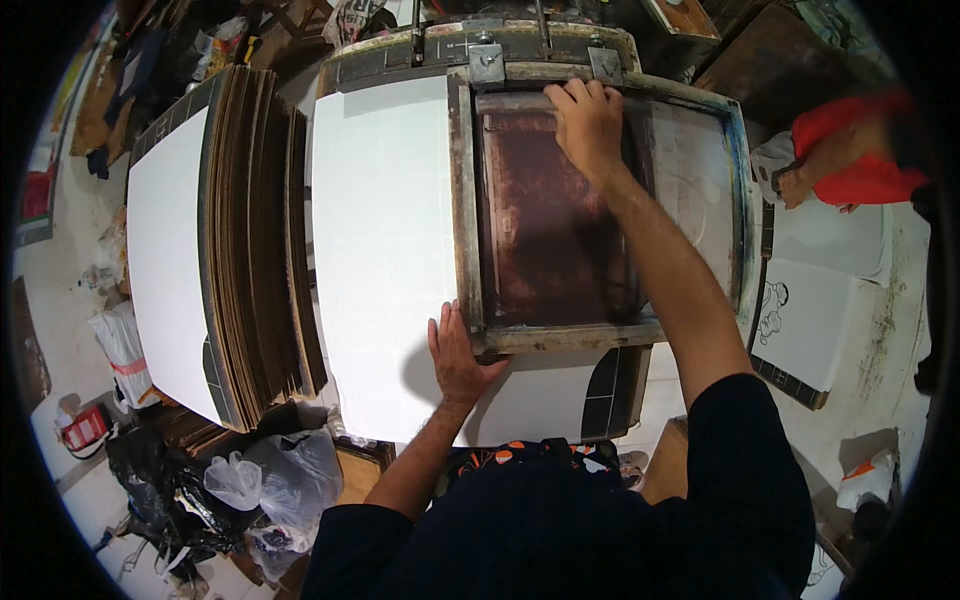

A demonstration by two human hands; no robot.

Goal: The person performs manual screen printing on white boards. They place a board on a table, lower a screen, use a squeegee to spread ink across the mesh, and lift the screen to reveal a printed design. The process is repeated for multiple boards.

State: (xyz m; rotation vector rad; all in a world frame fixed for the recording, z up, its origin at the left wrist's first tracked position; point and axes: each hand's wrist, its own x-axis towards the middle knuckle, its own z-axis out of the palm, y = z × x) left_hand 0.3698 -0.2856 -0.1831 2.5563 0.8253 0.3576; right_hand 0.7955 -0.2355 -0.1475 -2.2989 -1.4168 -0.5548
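A stack of boards flanks the surface's left edge; the frame runs front-to-back, left hand flat, open at its near corner, right hand pressing its far edge.

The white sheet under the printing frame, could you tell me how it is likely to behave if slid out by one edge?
The white sheet lies flat over the table's edge without sagging, so it is probably stiff board. It looks smooth, so it may slide easily. The wooden frame rests on it, with the left hand pressing near the corner, so it would likely drag until that lifts.
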